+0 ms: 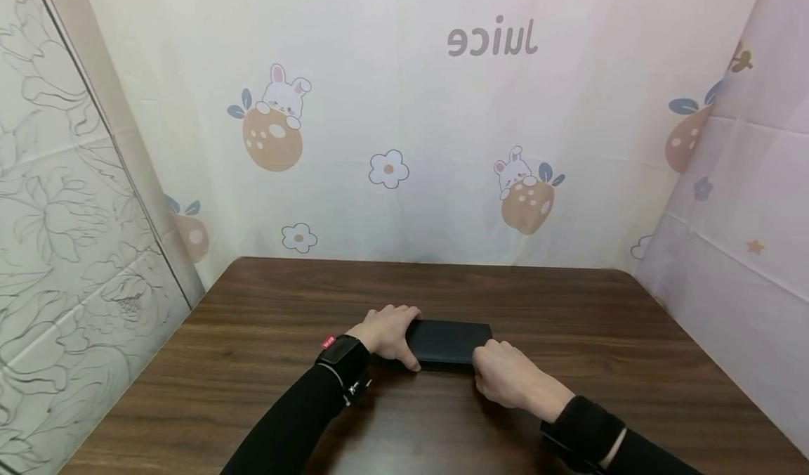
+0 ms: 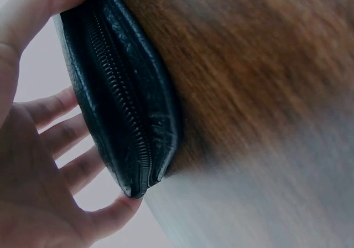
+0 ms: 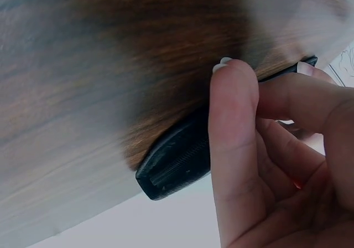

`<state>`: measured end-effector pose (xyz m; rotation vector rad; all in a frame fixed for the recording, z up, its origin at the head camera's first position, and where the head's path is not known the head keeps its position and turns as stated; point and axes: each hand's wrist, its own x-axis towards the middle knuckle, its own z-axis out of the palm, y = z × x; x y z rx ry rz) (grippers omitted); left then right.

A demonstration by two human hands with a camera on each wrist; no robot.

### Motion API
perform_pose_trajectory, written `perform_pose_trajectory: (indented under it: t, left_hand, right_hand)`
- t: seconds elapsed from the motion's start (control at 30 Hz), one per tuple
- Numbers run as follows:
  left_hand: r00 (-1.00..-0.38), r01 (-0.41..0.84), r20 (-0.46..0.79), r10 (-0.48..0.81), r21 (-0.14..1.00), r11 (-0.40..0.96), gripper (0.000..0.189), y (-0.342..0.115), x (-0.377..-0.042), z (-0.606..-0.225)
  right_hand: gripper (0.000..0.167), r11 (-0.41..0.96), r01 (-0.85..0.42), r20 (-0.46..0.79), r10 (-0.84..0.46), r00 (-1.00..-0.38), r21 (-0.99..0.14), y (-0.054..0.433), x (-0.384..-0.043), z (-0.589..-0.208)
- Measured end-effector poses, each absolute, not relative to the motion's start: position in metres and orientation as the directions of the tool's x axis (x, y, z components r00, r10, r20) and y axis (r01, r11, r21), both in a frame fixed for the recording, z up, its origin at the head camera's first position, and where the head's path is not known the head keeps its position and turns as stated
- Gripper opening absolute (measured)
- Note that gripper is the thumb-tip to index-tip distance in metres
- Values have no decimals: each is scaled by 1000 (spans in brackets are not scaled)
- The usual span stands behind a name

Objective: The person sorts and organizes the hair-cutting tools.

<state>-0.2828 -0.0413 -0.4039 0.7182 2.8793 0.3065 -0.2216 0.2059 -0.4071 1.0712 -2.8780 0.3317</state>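
A black zip wallet (image 1: 449, 343) lies on the wooden table, its zipper side facing the person. My left hand (image 1: 392, 336) grips the wallet's left end, thumb at the near edge and fingers spread round the far side. In the left wrist view the zipper teeth (image 2: 119, 87) run closed along the edge between two leathery borders. At the near right corner, my right hand (image 1: 510, 375) is curled, with thumb and index finger pinching at the zipper line. The pull itself is hidden behind the thumb (image 3: 235, 115) in the right wrist view.
Brown wood-grain table (image 1: 404, 426) extends around both hands. A pale curtain (image 1: 392, 109) printed with rabbits and fruit hangs behind its far edge, with more cloth on the right. A flower-patterned panel (image 1: 76, 215) stands along the left.
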Motion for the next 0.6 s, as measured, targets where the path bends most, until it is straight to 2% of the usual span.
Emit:
perform_pose_trajectory:
  t: [0.3, 0.6]
  left_hand:
    - [-873, 444, -103, 476, 233, 865, 90, -40, -281, -404]
    - [-875, 445, -96, 474, 224, 867, 89, -39, -281, -407]
  right_hand:
    - [37, 723, -668, 141, -654, -744, -173, 204, -219, -407]
    - [35, 724, -671, 161, -652, -741, -160, 205, -218, -409]
